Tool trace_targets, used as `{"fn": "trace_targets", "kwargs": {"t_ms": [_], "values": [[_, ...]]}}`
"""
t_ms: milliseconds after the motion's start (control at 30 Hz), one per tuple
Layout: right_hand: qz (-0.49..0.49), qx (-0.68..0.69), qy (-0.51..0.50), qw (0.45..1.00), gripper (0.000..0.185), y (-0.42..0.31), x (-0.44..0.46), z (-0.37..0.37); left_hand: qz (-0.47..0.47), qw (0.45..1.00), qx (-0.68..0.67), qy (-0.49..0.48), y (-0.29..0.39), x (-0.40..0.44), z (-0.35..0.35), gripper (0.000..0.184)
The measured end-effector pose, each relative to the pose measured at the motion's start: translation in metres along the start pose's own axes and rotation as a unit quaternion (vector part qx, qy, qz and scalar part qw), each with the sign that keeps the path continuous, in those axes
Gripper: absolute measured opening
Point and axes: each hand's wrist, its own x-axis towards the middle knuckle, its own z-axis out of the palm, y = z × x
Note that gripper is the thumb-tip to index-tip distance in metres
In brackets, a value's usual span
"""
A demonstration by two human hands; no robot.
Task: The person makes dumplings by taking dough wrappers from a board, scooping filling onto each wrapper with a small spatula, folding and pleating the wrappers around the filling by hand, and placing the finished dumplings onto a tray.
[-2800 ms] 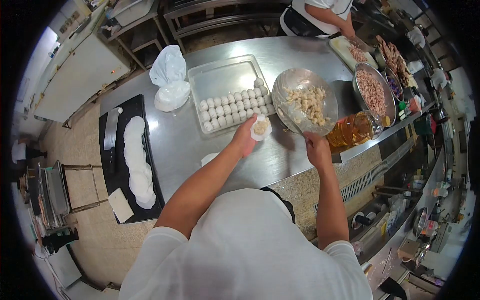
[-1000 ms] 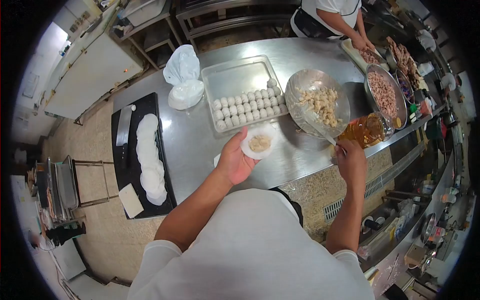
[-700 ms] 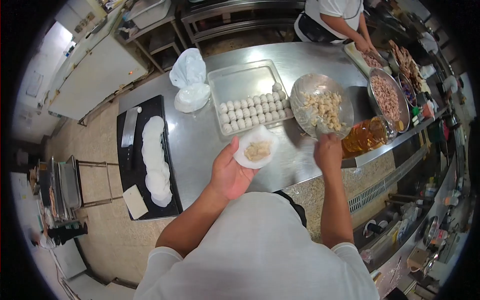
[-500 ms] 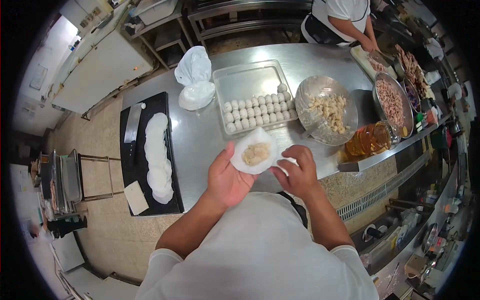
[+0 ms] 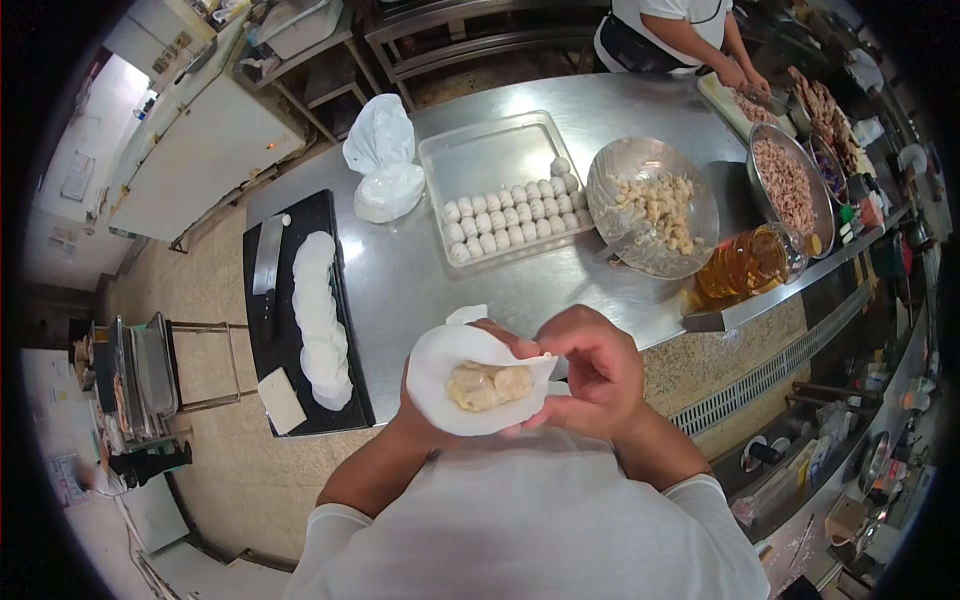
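A round white dumpling wrapper (image 5: 430, 385) lies across my left hand (image 5: 418, 426), which supports it from below and mostly disappears under it. A pale, lumpy filling (image 5: 490, 387) sits in the wrapper's middle. My right hand (image 5: 600, 375) pinches the wrapper's right edge between thumb and fingers, where a first fold stands up. Beyond my hands, a clear plastic tray (image 5: 480, 160) holds rows of pleated dumplings (image 5: 515, 215). To its right stands a metal bowl (image 5: 612, 165) with more of the pale filling.
On the left, a black board (image 5: 265, 345) carries a cleaver (image 5: 267, 255) and overlapping wrappers (image 5: 318, 310). A white plastic bag (image 5: 385, 150) stands behind. An oil bottle (image 5: 745, 265) and a bowl of chopped meat (image 5: 785, 185) are at right. A co-worker (image 5: 680, 35) cuts meat at the far corner.
The wrapper has come closer to me and turned, its right edge now folded up. My right hand, apart from it before, now grips that edge.
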Motion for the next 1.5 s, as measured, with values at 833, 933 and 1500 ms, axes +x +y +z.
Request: {"fn": "trace_targets", "kwargs": {"t_ms": [833,933,1500], "values": [[-0.156,-0.249,-0.034,0.955,0.025,-0.03,0.012,-0.004,0.139,0.982,0.116,-0.06,0.015,0.015,0.002,0.064],[-0.155,-0.255,-0.032,0.954,0.024,-0.026,0.008,-0.003,0.187,0.977,0.098,0.005,0.002,0.011,0.01,0.061],[-0.175,-0.282,-0.045,0.942,0.021,-0.026,0.008,0.003,0.186,0.977,0.105,0.019,0.004,0.008,0.002,0.035]]}}
